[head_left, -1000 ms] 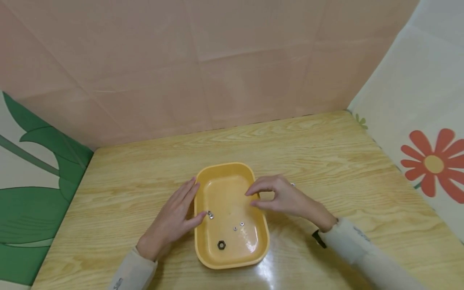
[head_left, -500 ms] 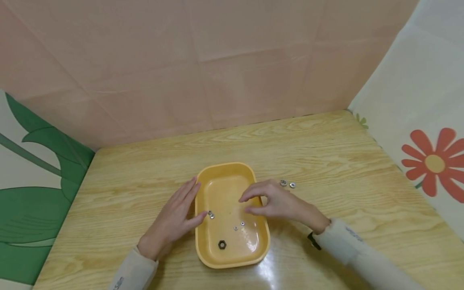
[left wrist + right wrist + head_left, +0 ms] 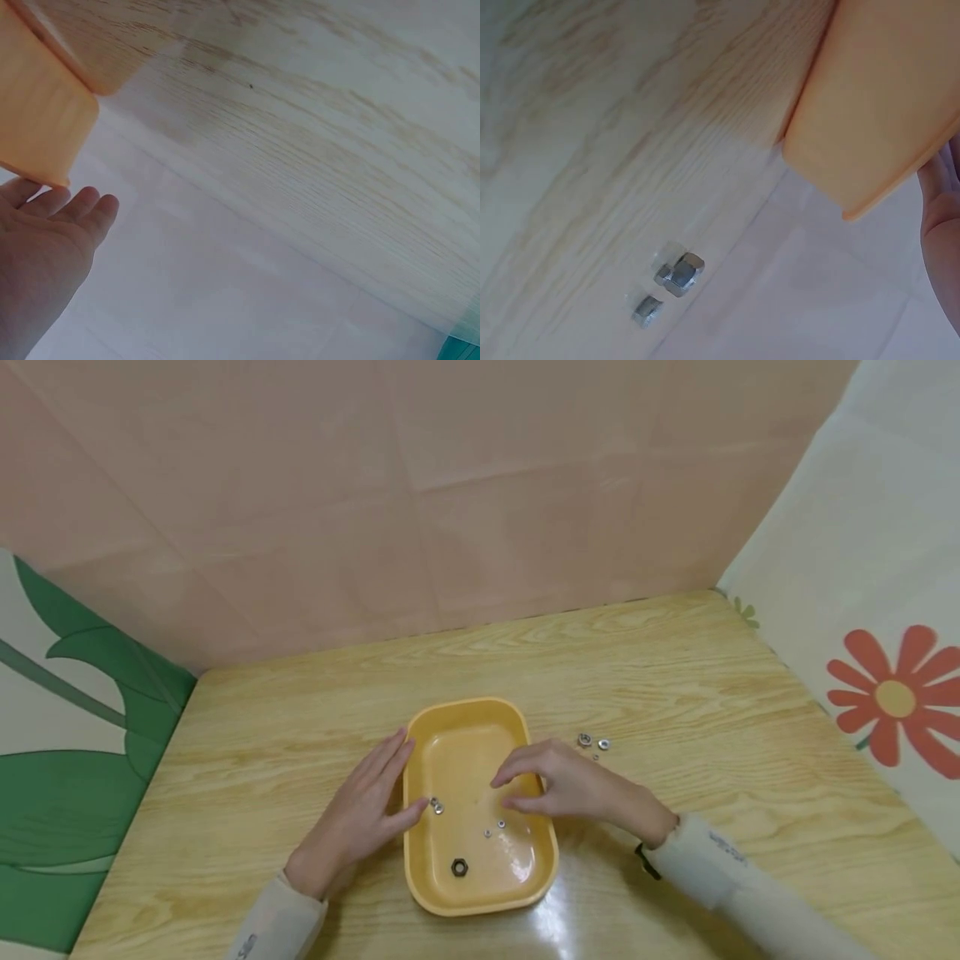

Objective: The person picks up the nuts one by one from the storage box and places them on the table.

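A yellow tray (image 3: 480, 912) stands on the table between both hands. My left hand (image 3: 356, 810) rests with straight fingers along its left rim; the left wrist view shows those fingertips at the tray wall (image 3: 45, 105). Over the tray's right side hovers my right hand (image 3: 570, 781), thumb and fingers apart, nothing visible between them. Inside lie a dark hex nut (image 3: 453, 867) near the front, two tiny silver nuts (image 3: 501, 824) right of the middle, and a small cluster of silver nuts (image 3: 438, 807) by my left thumb.
On the table beyond my right hand sit a larger silver nut (image 3: 585, 740), a medium one (image 3: 603, 744) and a tiny one (image 3: 596, 757). The right wrist view shows the larger nut (image 3: 685, 274) too. A pink wall covering (image 3: 420, 527) closes off the back.
My right hand has shifted left and slightly nearer over the tray, uncovering the nuts on the table behind it. The left hand and the nuts in the tray stay as they were.
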The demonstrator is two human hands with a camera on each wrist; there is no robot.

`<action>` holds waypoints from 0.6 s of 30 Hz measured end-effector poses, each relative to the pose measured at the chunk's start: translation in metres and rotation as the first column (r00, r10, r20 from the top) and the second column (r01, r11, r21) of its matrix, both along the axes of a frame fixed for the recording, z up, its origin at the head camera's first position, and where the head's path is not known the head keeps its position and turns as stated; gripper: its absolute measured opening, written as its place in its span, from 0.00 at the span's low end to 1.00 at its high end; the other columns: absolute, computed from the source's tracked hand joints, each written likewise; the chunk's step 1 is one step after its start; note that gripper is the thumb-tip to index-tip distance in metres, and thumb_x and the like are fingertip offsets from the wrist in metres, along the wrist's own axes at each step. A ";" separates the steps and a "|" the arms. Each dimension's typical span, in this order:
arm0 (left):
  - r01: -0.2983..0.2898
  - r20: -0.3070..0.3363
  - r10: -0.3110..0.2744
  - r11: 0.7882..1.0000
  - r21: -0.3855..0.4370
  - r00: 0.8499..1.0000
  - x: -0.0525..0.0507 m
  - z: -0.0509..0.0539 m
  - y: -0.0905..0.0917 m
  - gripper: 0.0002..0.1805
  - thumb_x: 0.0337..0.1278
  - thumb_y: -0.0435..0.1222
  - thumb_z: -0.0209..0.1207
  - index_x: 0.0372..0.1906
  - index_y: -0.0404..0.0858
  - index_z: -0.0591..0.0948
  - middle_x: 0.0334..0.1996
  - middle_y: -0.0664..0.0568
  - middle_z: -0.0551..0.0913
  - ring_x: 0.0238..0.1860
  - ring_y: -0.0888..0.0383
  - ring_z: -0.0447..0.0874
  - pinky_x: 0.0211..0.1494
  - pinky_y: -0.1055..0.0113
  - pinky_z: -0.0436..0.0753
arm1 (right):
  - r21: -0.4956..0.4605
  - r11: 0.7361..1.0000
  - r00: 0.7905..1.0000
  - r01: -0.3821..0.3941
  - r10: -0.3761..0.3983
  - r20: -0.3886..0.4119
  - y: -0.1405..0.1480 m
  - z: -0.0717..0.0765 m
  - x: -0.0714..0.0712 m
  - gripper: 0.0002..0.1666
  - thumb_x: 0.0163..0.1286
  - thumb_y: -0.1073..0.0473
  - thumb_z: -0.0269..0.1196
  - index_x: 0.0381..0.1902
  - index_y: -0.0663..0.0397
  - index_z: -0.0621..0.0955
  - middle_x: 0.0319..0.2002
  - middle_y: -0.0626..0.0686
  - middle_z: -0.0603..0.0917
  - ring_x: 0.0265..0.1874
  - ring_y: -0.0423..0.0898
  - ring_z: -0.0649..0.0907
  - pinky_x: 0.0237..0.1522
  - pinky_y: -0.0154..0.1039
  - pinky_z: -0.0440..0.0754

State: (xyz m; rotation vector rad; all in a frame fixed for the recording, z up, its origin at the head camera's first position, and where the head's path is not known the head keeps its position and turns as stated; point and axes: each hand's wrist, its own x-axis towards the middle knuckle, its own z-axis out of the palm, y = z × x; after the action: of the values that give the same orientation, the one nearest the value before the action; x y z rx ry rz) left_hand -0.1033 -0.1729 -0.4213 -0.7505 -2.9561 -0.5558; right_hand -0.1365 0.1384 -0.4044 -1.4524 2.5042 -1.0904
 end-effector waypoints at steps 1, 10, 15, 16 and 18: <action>0.000 -0.001 0.000 1.000 0.001 1.000 0.000 0.000 0.000 0.47 0.64 0.57 0.56 0.77 0.35 0.56 0.79 0.43 0.52 0.78 0.42 0.54 0.78 0.44 0.60 | 0.008 1.000 1.000 -0.004 0.004 -0.004 0.000 0.000 0.000 0.11 0.63 0.59 0.70 0.43 0.54 0.87 0.43 0.47 0.89 0.45 0.42 0.87 0.52 0.38 0.86; 0.000 -0.007 0.000 1.000 0.006 1.000 0.000 -0.001 0.001 0.47 0.64 0.57 0.56 0.77 0.35 0.56 0.79 0.43 0.52 0.78 0.41 0.54 0.78 0.44 0.60 | 0.043 0.998 0.998 -0.044 0.045 -0.036 -0.003 -0.003 0.003 0.13 0.61 0.61 0.71 0.44 0.56 0.87 0.43 0.49 0.89 0.46 0.43 0.87 0.53 0.36 0.85; 0.002 -0.015 -0.002 1.000 0.004 1.000 0.000 -0.002 0.002 0.47 0.64 0.57 0.57 0.77 0.34 0.56 0.79 0.43 0.52 0.78 0.41 0.55 0.78 0.44 0.61 | 0.070 0.995 0.996 -0.064 0.068 -0.050 -0.005 -0.005 0.004 0.13 0.60 0.61 0.71 0.44 0.57 0.87 0.43 0.49 0.89 0.46 0.43 0.87 0.52 0.35 0.85; 0.002 -0.018 -0.002 1.000 0.002 1.000 0.000 -0.002 0.002 0.47 0.64 0.57 0.56 0.77 0.34 0.56 0.79 0.43 0.52 0.78 0.41 0.55 0.78 0.44 0.61 | 0.080 0.995 0.997 -0.062 0.066 -0.045 -0.005 -0.004 0.004 0.14 0.60 0.61 0.70 0.45 0.56 0.87 0.43 0.49 0.89 0.46 0.43 0.87 0.52 0.35 0.85; 0.002 -0.022 -0.002 1.000 0.001 1.000 0.000 -0.002 0.002 0.46 0.64 0.57 0.56 0.77 0.35 0.56 0.79 0.43 0.53 0.78 0.42 0.55 0.78 0.44 0.61 | 0.100 0.993 0.998 -0.056 0.059 -0.028 -0.006 -0.003 0.005 0.14 0.61 0.61 0.70 0.45 0.56 0.87 0.44 0.49 0.89 0.46 0.42 0.87 0.53 0.35 0.85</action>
State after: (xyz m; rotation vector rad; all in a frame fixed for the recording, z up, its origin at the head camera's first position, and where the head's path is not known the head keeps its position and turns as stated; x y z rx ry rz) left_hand -0.1036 -0.1707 -0.4234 -0.7544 -2.9353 -0.5455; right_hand -0.1314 0.1325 -0.4077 -1.5156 2.4805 -0.9271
